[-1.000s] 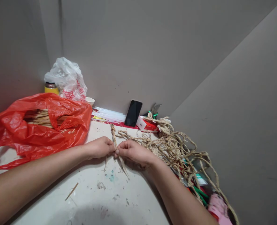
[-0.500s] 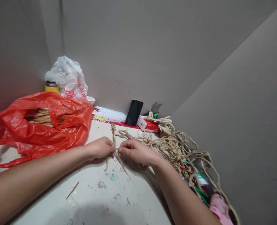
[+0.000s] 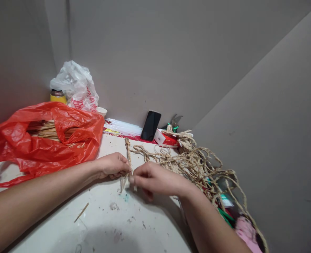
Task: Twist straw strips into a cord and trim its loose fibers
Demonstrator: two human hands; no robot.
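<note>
A braided straw rope (image 3: 128, 150) runs down the white table from its knotted upper end. My left hand (image 3: 115, 165) pinches its lower part between thumb and fingers. Just to the right, my right hand (image 3: 155, 179) is closed with the fingertips together on the rope's loose strands. A few pale strand ends (image 3: 123, 185) stick out below the two hands. The exact grip of the right fingertips is partly hidden by the hand itself.
A red plastic bag (image 3: 73, 154) holding dry stalks (image 3: 48, 129) lies left. Behind stand a white bag (image 3: 76, 84), yellow jar (image 3: 57, 97), phone (image 3: 150, 125) and pruning shears (image 3: 175, 120). Tangled straw rope (image 3: 197, 163) heaps at right. One loose straw (image 3: 81, 212) lies in front.
My right hand has moved slightly down and turned over at the strands. The loose ends below the rope have shifted left. My left hand keeps its hold in nearly the same place.
</note>
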